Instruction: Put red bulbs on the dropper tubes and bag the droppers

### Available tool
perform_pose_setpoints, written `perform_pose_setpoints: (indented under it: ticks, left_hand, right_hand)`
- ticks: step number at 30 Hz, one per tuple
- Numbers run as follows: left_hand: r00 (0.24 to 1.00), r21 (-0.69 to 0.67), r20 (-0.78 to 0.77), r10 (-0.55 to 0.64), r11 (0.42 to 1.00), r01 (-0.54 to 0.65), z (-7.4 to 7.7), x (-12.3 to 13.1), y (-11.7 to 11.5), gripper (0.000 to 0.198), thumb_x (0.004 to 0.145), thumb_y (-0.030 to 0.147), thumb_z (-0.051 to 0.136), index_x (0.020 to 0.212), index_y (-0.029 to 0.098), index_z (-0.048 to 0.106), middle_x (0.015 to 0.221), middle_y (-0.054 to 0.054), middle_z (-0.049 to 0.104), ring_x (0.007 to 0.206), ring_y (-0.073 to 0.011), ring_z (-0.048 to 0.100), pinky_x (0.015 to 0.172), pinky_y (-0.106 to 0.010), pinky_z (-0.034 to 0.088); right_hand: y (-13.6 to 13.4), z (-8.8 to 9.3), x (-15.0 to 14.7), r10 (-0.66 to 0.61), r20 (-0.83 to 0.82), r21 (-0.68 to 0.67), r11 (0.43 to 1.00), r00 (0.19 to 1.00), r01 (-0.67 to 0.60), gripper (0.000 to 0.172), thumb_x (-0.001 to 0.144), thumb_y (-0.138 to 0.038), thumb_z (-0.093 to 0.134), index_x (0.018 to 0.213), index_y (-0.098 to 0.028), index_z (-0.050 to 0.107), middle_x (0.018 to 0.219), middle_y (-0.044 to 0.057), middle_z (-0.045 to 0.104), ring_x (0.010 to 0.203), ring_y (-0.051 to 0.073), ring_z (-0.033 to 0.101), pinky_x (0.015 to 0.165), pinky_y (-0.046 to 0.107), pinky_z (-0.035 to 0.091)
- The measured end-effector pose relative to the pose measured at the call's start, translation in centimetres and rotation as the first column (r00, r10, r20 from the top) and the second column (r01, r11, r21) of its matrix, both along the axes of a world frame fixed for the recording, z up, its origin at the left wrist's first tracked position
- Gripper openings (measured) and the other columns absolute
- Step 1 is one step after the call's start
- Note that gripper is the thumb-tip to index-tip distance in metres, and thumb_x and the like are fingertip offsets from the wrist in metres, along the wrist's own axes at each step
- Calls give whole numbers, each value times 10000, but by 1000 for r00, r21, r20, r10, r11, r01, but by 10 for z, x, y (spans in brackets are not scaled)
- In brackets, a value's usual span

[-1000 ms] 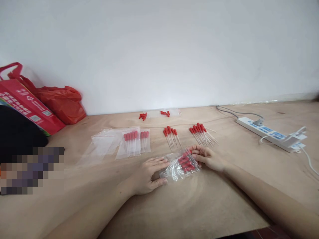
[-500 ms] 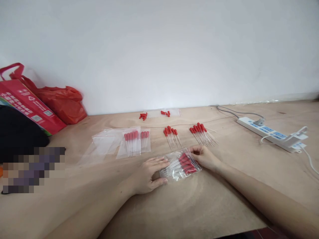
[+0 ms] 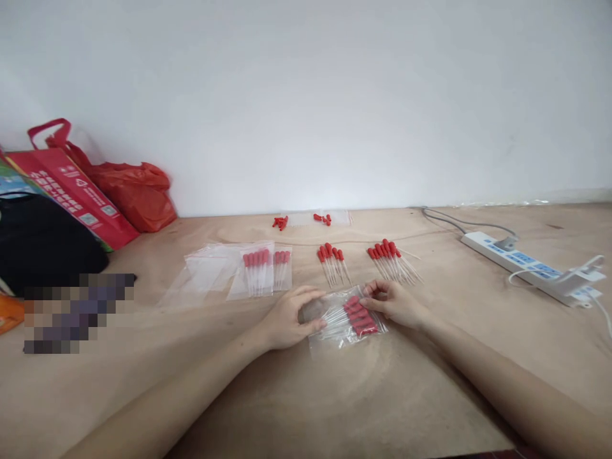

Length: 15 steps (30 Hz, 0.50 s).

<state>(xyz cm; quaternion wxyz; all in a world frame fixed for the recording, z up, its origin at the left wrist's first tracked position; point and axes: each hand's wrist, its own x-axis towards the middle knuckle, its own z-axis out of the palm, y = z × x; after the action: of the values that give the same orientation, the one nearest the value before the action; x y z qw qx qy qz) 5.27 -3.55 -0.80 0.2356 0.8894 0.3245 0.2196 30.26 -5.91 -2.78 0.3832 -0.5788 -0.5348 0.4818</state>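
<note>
A clear plastic zip bag point(image 3: 337, 336) lies in front of me with several droppers in it, their red rubber bulbs point(image 3: 357, 315) to the right and thin clear tubes to the left. My left hand point(image 3: 292, 319) curves round the bag's left end, thumb by the tube tips and fingers at the far edge. At the upper right corner, beside the bulbs, my right hand point(image 3: 392, 305) pinches the bag between thumb and fingers. Beyond the hands lie two groups of loose red-bulbed droppers, a smaller one point(image 3: 332, 255) and a larger one point(image 3: 386, 252).
To the left are flat clear bags point(image 3: 203, 268) and bagged droppers point(image 3: 257, 261). Loose red bulbs point(image 3: 280, 222) lie near the wall by another clear bag point(image 3: 301, 218). A white power strip point(image 3: 526, 261) with cables is at right; red bags point(image 3: 138, 194) and a black bag point(image 3: 48, 242) stand left.
My left hand has shifted from lying flat over the tube ends to curving round the bag's left end. My right fingers remain at the upper right corner. The view has turned slightly left.
</note>
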Motion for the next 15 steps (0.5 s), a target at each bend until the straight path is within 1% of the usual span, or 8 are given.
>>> perform_pose_setpoints:
  ticks: [4, 7, 9, 10, 12, 14, 15]
  left_hand:
    - [996, -166, 27, 79, 983, -74, 2, 17, 13, 585, 657, 409, 662, 1166, 188, 476, 1140, -91, 537, 1032, -227, 513, 882, -356, 408]
    - [989, -317, -31, 146, 937, -148, 5, 31, 24, 813, 487, 419, 763, 1188, 173, 432, 1036, -88, 569, 918, -227, 554, 756, -324, 453]
    - [983, -398, -101, 155, 899, -182, 7, 38, 30, 887, 387, 387, 801, 1162, 149, 441, 891, -51, 595, 781, -201, 573, 629, -277, 456]
    - [981, -433, -134, 144, 881, -188, 7, 40, 32, 852, 366, 369, 806, 1114, 135, 473, 802, -24, 595, 708, -182, 569, 566, -250, 438]
    - [983, -507, -160, 90, 847, -160, 6, 41, 34, 648, 385, 346, 794, 941, 117, 553, 644, 22, 556, 594, -145, 538, 483, -210, 386]
    - [992, -552, -114, 54, 827, -108, 3, 39, 33, 431, 456, 328, 757, 783, 118, 571, 574, 42, 517, 534, -115, 503, 454, -191, 353]
    - [996, -555, -69, 61, 827, -89, 1, 36, 32, 351, 501, 315, 729, 742, 123, 561, 566, 46, 508, 518, -103, 489, 453, -187, 347]
  right_hand:
    - [3, -5, -11, 75, -139, 39, 997, 987, -70, 374, 527, -422, 723, 666, -161, 494, 590, -34, 537, 522, 82, 490, 515, 226, 395]
    - [6, -7, -25, 145, -168, 98, 987, 975, -130, 362, 550, -430, 710, 674, -160, 503, 588, -28, 541, 508, 84, 484, 505, 231, 388]
    - [8, -9, -35, 194, -153, 152, 973, 969, -171, 347, 578, -443, 689, 679, -162, 513, 571, -28, 533, 489, 84, 470, 483, 230, 376]
    - [10, -10, -40, 214, -141, 177, 966, 967, -188, 339, 593, -450, 676, 678, -163, 517, 559, -29, 525, 482, 84, 461, 475, 229, 369]
    - [12, -13, -47, 214, -123, 219, 958, 969, -184, 331, 605, -458, 663, 680, -165, 529, 536, -39, 494, 465, 78, 434, 457, 223, 347]
    - [14, -14, -49, 147, -122, 266, 958, 982, -111, 333, 587, -445, 681, 704, -167, 540, 523, -62, 436, 447, 64, 381, 440, 213, 310]
    - [14, -15, -47, 102, -122, 288, 955, 987, -63, 335, 578, -435, 689, 721, -169, 544, 519, -73, 402, 442, 58, 350, 435, 209, 291]
